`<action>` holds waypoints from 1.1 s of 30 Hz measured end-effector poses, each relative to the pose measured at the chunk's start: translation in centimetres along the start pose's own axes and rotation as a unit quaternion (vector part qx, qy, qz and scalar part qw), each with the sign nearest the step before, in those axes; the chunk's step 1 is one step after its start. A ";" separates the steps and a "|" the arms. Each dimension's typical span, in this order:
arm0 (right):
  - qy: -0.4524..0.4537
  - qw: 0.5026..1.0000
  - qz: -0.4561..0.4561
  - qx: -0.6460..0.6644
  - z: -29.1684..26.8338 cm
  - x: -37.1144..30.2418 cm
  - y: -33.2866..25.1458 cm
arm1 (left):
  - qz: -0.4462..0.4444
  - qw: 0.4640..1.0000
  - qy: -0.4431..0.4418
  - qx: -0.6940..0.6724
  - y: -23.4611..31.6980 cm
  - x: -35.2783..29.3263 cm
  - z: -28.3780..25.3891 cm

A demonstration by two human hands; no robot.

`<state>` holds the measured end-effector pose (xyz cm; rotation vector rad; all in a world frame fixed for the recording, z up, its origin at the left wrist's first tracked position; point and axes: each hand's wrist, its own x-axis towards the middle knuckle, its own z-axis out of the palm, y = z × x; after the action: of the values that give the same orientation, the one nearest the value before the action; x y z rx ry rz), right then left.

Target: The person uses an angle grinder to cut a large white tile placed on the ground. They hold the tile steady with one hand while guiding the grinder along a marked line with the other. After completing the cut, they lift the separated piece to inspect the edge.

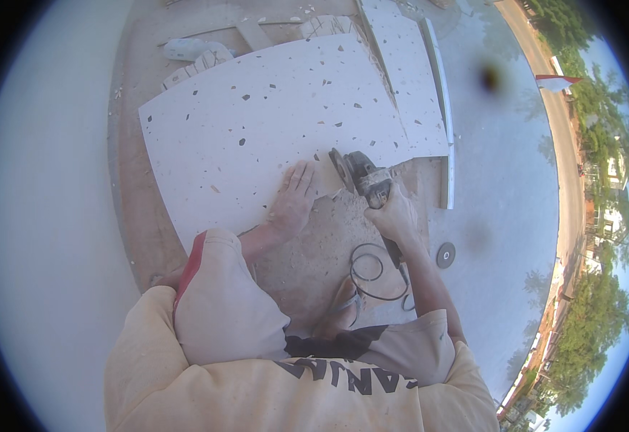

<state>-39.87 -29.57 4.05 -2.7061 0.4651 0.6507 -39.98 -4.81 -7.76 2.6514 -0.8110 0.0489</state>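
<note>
White speckled slab lies before us, likely heavy, stiff and chip-prone, best held by opposite edges, our left hand flat and open on it, our right hand wrapped round the grinder at the slab's near edge.

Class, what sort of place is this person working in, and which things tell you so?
Probably an open-air building or slab-cutting site: a dusty angle grinder, a large speckled slab with a broken-looking edge, and trees beyond.
</note>
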 end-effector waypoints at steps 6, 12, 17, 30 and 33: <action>-0.010 1.000 0.001 -0.001 0.0 0.0 -0.2 | -0.001 1.000 0.001 0.006 0.1 -0.1 0.0; -0.004 1.000 0.001 -0.005 0.4 0.3 0.2 | -0.003 1.000 0.009 -0.004 0.1 -0.1 0.1; 0.000 1.000 -0.003 -0.002 0.3 0.2 0.0 | -0.002 1.000 -0.001 0.011 0.1 -0.1 -0.3; 0.001 1.000 -0.004 0.027 0.6 -0.2 0.4 | 0.002 1.000 0.002 0.003 0.2 0.0 -0.3; 0.010 1.000 -0.009 0.016 0.6 -0.3 0.4 | 0.005 1.000 0.005 0.011 0.2 0.1 -0.1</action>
<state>-40.52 -29.60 3.57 -2.6863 0.4511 0.6059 -40.00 -5.00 -7.57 2.6660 -0.8269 0.0732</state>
